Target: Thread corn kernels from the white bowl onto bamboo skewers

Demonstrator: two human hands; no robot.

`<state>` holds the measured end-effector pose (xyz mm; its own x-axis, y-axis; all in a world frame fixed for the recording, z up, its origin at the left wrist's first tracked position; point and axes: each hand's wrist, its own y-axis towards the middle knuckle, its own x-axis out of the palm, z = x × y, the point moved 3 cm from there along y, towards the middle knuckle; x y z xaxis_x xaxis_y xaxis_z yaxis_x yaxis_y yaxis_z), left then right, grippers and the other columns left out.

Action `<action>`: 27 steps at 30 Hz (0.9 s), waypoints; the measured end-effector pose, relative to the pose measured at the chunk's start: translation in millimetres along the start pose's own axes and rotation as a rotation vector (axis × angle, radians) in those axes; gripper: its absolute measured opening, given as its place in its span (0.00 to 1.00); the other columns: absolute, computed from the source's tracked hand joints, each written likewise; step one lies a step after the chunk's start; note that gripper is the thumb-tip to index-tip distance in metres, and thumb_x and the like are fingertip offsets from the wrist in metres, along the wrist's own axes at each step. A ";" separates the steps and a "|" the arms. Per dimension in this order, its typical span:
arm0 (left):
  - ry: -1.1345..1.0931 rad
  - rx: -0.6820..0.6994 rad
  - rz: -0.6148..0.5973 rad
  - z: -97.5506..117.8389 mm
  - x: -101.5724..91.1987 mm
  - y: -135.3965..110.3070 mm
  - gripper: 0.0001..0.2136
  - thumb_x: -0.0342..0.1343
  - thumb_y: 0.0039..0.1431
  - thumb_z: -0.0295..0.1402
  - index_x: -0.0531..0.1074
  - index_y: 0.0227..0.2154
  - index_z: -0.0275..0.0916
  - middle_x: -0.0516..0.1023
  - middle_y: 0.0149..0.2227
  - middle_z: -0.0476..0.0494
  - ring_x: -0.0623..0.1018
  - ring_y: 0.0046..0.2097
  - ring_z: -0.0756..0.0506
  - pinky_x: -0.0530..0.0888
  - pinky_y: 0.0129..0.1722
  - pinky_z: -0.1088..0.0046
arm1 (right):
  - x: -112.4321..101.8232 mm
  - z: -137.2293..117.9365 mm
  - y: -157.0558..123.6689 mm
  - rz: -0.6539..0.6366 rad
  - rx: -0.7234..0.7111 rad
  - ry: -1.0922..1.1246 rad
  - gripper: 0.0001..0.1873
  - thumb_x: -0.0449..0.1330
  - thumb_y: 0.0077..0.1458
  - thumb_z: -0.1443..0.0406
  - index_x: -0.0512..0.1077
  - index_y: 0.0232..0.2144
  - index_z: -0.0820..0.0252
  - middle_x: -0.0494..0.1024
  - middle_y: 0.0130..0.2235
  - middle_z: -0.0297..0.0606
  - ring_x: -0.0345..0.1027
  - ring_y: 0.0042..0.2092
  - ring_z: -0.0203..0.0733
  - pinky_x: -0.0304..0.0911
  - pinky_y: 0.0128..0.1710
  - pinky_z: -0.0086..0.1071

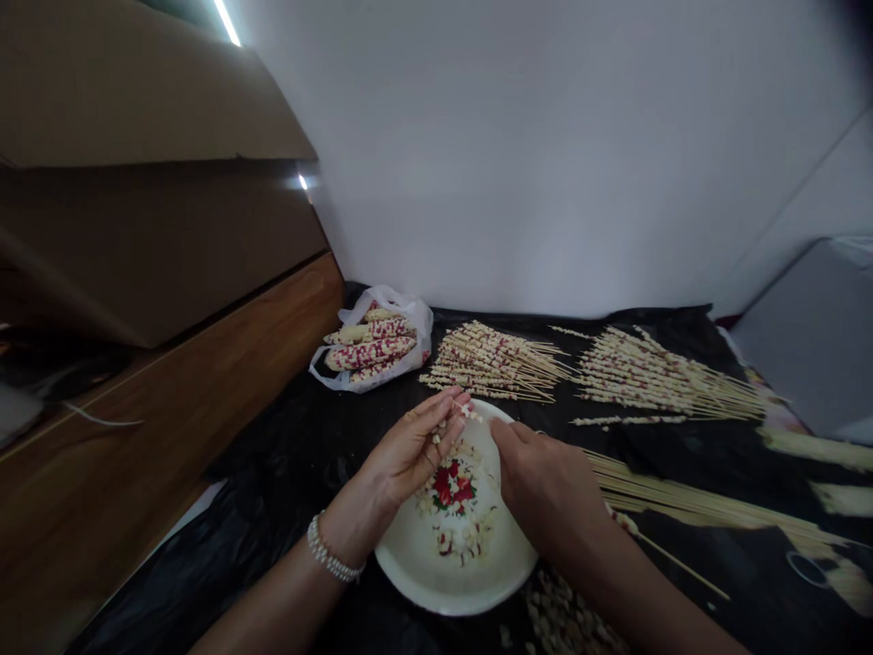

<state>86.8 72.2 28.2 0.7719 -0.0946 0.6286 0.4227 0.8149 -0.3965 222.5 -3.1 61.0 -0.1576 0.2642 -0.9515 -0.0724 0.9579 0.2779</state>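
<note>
An enamel-like white bowl point(436, 587) with loose corn kernels point(464, 532) and a red printed patch in its bottom lies below both hands. My left hand point(419, 446) is cupped over its far left rim, palm up, with several kernels in its curled fingers. My right hand point(538, 473) is closed round a thin wooden skewer point(686, 566) that seems to run under the wrist. Pale kernels sit on the skewer near its tip, by my left fingertips. Part of the grip is hidden behind the right hand's back.
A plastic bag point(419, 318) holds red-and-cream corn cobs point(372, 353). Two piles of kernel-threaded skewers point(491, 359) lie on black plastic sheeting point(286, 473). Bare skewers point(682, 496) lie at right, with stripped cobs point(818, 448) beyond. Boxes point(156, 246) stand at left.
</note>
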 end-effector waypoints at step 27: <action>0.038 0.009 0.015 0.6 -1.2 -0.3 0.11 0.61 0.53 0.24 0.75 0.41 0.37 0.80 0.41 0.45 0.77 0.46 0.50 0.71 0.49 0.78 | -1.6 -0.6 0.6 -0.060 0.017 -0.020 0.11 0.50 0.54 0.74 0.69 0.34 0.57 0.77 0.31 0.34 0.68 0.27 0.37 0.38 0.23 0.33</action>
<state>85.4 72.4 28.0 0.7958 -0.1039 0.5965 0.4067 0.8217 -0.3993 222.1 -3.0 62.8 -0.1335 0.2079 -0.9690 -0.0646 0.9738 0.2179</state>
